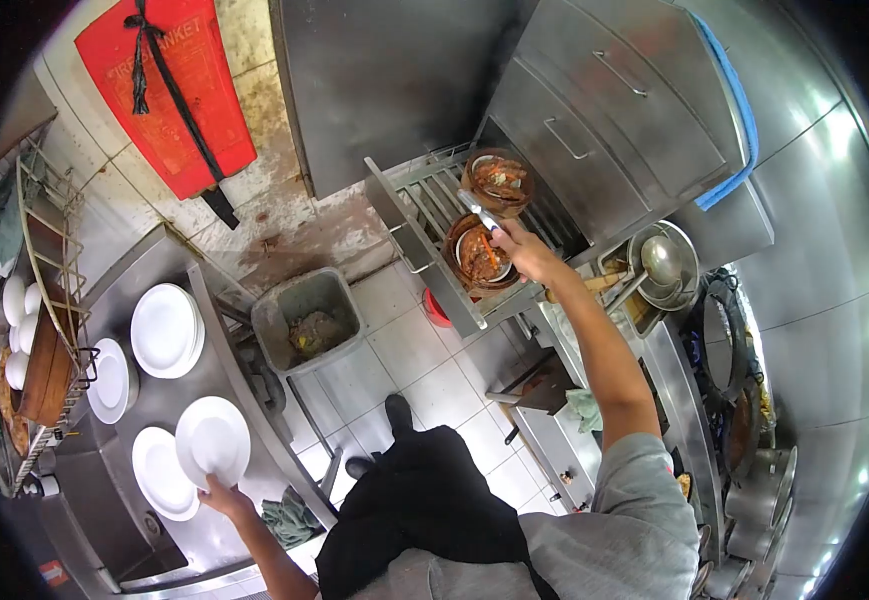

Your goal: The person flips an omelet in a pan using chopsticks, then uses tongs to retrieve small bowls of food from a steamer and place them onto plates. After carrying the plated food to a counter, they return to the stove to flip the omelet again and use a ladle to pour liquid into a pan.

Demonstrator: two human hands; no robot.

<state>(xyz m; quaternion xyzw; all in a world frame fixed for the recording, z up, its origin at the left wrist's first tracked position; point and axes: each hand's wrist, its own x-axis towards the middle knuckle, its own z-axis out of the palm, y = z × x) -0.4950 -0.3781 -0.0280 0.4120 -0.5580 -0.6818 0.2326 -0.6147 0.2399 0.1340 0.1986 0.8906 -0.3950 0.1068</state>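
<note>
Right hand (526, 250): I have it stretched out to the grill shelf (424, 215), closed around a metal tool (481, 214) — tongs by the look, though I cannot tell for sure; its tip sits at the rim of the near clay pot (478, 256).
Left hand (220, 492): gripping a white plate (212, 441) by its lower edge, raised just above the table (144, 395) and tilted towards me.
Clay pots: two, both on the pulled-out shelf; the far pot (498, 180) stands behind the near one, both full of something brown.
Other plates: a stack (166, 330) further back on the table, one plate (159, 473) just beside the one I hold, another (111, 380) to the left.
Bin (309, 320): on the floor between table and grill, well below my reach.
Doing it well: as I judge it, get a firm bite on the pot's rim before lifting; keep the pot level — it looks full; bring the plate close under it rather than carry the pot across the gap.
Risk: the pot is likely hot and heavy for a tool grip; it could slip.
</note>
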